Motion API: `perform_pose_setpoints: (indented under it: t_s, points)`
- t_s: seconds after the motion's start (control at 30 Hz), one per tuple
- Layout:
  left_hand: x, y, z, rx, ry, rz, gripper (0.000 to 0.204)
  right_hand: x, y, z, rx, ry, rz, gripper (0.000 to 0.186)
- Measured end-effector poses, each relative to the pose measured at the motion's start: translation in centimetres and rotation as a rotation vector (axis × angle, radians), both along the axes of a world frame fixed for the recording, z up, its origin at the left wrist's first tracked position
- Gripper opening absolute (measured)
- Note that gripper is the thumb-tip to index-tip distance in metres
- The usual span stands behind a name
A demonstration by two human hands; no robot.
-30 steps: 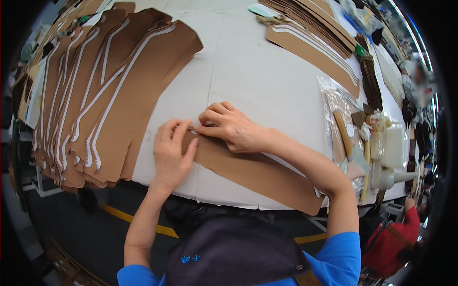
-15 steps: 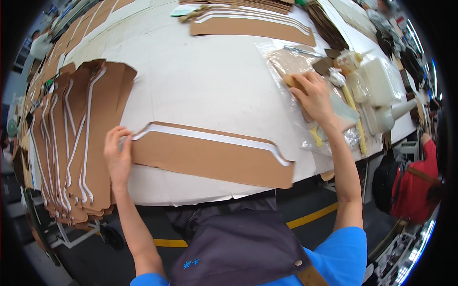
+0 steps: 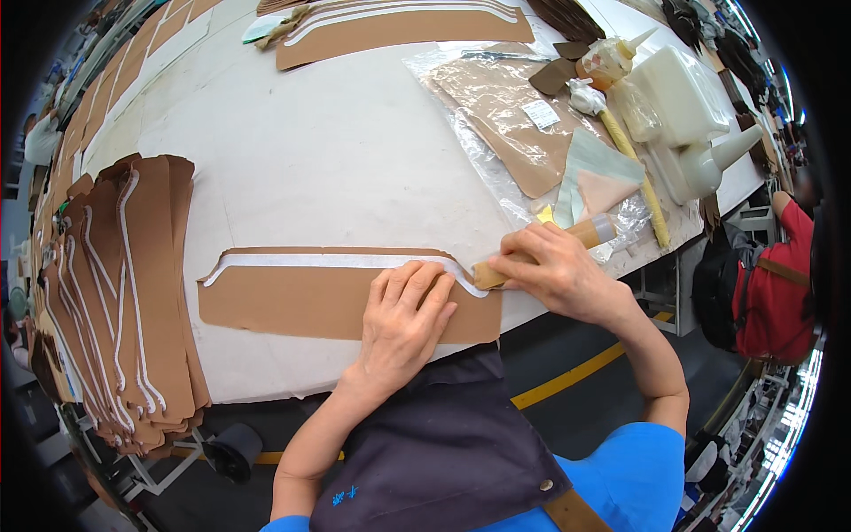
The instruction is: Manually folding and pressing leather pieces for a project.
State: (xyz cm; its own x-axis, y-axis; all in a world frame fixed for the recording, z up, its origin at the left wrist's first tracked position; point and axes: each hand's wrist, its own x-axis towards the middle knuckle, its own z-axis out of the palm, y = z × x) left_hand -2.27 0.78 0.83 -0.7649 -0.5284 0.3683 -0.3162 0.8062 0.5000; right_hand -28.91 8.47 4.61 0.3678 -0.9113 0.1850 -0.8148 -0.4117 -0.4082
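Brown panel (image 3: 284, 306), white strip (image 3: 328, 261) bending at both ends, is lying beneath outstretched left hand (image 3: 403, 317); right hand (image 3: 557, 273) is gripping tan tool (image 3: 589, 232).

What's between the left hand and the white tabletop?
The flat brown panel: the left hand rests on it, above the white tabletop. Shows in the head view.
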Motion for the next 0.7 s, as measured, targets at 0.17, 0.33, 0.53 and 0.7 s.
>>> perform_pose_setpoints:
  t_s: [0.17, 0.33, 0.53, 0.7]
  points:
    - [-0.2, 0.3, -0.7, -0.013, -0.062, -0.009, 0.044, 0.5, -1.0, -0.4, -0.057, 0.022, 0.079, 0.035]
    - [1.2, 1.6, -0.1, 0.063, -0.093, -0.055, 0.046, 1.6, 0.2, -0.1, -0.065, 0.112, 0.187, 0.034]
    - [1.5, 2.1, -0.8, 0.035, -0.050, -0.027, 0.050, 1.9, -0.1, -0.1, -0.061, 0.133, 0.207, 0.034]
    - [1.5, 2.2, -0.8, 0.032, -0.048, -0.021, 0.053, 1.8, -1.1, -0.1, -0.077, 0.142, 0.241, 0.030]
